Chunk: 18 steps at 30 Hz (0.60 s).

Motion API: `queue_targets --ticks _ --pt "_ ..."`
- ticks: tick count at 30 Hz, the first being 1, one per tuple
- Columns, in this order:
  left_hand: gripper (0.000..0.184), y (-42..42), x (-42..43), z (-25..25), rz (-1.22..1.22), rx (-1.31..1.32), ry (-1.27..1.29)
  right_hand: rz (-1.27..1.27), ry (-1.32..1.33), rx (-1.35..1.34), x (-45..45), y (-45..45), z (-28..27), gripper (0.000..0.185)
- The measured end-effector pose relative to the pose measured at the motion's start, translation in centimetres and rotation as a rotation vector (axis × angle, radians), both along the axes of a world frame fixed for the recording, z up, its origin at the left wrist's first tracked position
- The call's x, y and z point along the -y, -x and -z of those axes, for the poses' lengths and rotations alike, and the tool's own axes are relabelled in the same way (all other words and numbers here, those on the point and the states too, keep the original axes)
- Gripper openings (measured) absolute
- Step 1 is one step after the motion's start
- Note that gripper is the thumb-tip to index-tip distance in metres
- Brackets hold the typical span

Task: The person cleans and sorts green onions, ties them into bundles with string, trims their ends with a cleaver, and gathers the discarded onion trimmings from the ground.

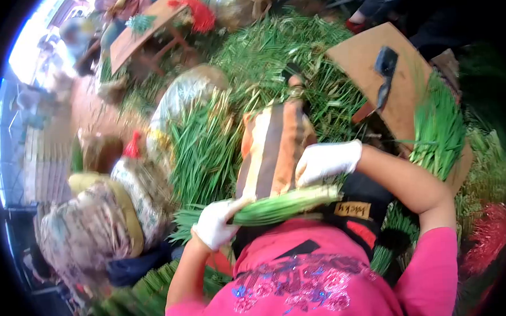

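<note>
Across my lap lies a bundle of green stalks (pixel 284 206), its pale ends toward the right and its leafy ends toward the left. My left hand (pixel 216 223), in a white glove, is wrapped round the leafy part of that bundle. Just above the pale ends is my right hand (pixel 328 161), also white-gloved, its fingers curled downward over the striped cloth (pixel 272 148) on my knees. Whether those fingers hold anything is too small to tell. Long green leaves (pixel 204 149) are heaped left of the striped cloth.
A wooden board (pixel 374 60) with a dark tool (pixel 387 71) stands at upper right, a green bunch (pixel 439 125) at its lower edge. Loose greens (pixel 292 41) cover the ground ahead. A person in patterned clothes (pixel 91 229) bends at left. A small table (pixel 143 35) stands farther off.
</note>
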State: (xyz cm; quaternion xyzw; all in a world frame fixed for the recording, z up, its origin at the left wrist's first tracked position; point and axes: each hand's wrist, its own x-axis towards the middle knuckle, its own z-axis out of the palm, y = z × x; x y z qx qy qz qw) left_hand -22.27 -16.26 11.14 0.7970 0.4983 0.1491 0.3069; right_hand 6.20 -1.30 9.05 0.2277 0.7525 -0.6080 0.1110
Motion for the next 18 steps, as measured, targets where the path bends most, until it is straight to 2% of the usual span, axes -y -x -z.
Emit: queue_targets --ticks 2,3,4,5,7,8,11,13,14,15,17,18 --pt "0.059 -0.4 -0.7 -1.6 0.095 -0.182 -0.143 -0.031 0.038 -0.021 1.2 0.0 -0.8 0.029" --pt "0.058 -0.4 -0.8 -2.1 0.115 -0.271 -0.217 0.024 0.145 -0.025 1.9 0.0 0.3 0.029" --pt "0.053 -0.3 -0.9 -2.4 0.112 -0.322 -0.248 0.141 0.336 0.088 2.4 -0.1 -3.3 0.031" --pt "0.051 -0.4 -1.1 -2.9 0.115 -0.360 -0.268 0.065 0.212 0.011 2.6 -0.3 -2.9 0.026" --pt "0.052 -0.2 -1.5 -2.7 0.144 -0.345 -0.348 0.118 0.299 0.124 2.8 -0.5 -3.6 0.027" --pt "0.054 -0.1 -1.7 -2.6 0.167 -0.357 -0.387 0.186 0.328 0.010 3.1 -0.8 -3.4 0.026" --pt "0.058 -0.2 -2.2 -3.1 0.155 -0.350 -0.341 0.282 0.412 0.009 3.6 -1.2 -2.4 0.028" --pt "0.054 0.0 -2.3 -2.6 0.113 -0.275 -0.378 0.363 0.584 -0.021 4.6 -0.9 -1.8 0.028" --pt "0.057 -0.1 -2.4 -2.2 0.104 -0.196 -0.358 0.399 0.673 -0.035 5.0 -0.7 -1.6 0.028" --pt "0.057 -0.2 -2.4 -2.2 0.076 -0.164 -0.206 0.439 0.666 -0.101 5.5 -0.5 -2.2 0.024" --pt "0.058 -0.6 -2.0 -0.8 0.044 0.112 0.051 0.447 0.907 -0.300 6.2 -0.4 0.2 0.023" --pt "0.053 -0.9 -1.2 0.0 -0.015 0.196 0.314 0.552 0.852 -0.265 6.7 -0.6 0.6 0.024"
